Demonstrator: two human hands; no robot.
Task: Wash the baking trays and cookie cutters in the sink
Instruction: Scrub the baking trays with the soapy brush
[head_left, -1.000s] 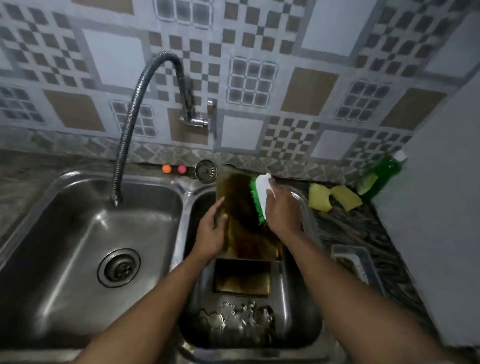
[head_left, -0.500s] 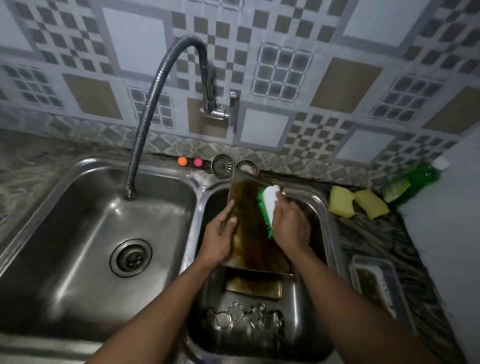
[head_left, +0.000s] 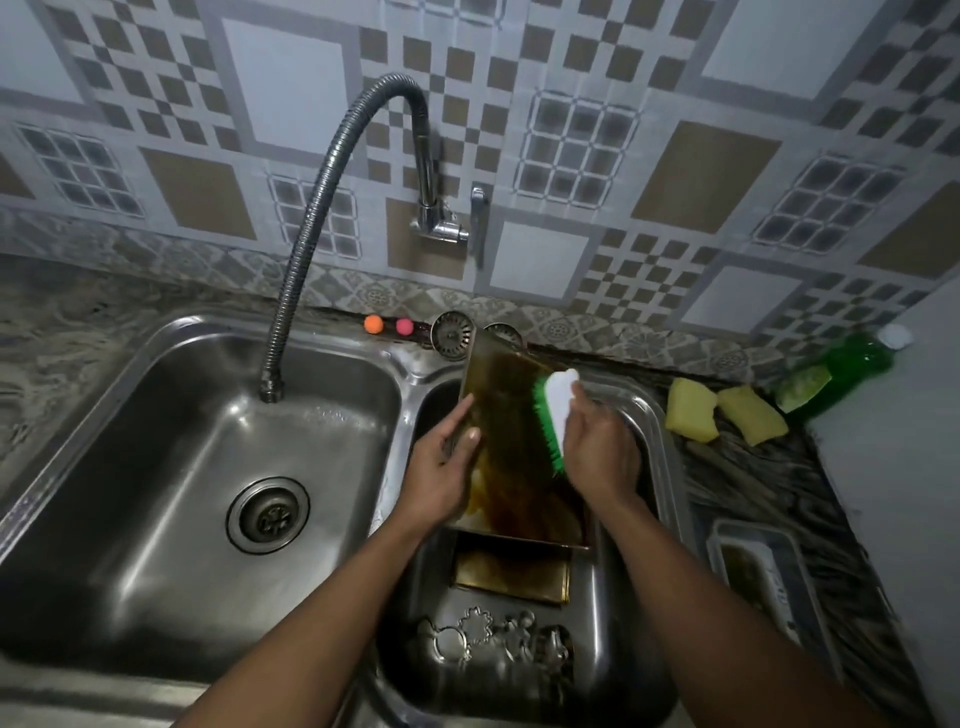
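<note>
- The baking tray I'm scrubbing stands tilted in the right basin of the sink, its top edge leaning away from me, its face brown with stains.
- My left hand steadies its left rim, fingers clamped round the edge, thumb on the face.
- My right hand has its fingers clamped on the brush, bristles against the tray's right side. Over the last second the brush has slid only slightly nearer, so I judge the scrubbing is at an early stage.
- A second tray lies flat below, with the cookie cutters nearest me.
- Outward, the faucet hose hangs over the left basin. Two sponges and a soap bottle sit on the counter, far right.
</note>
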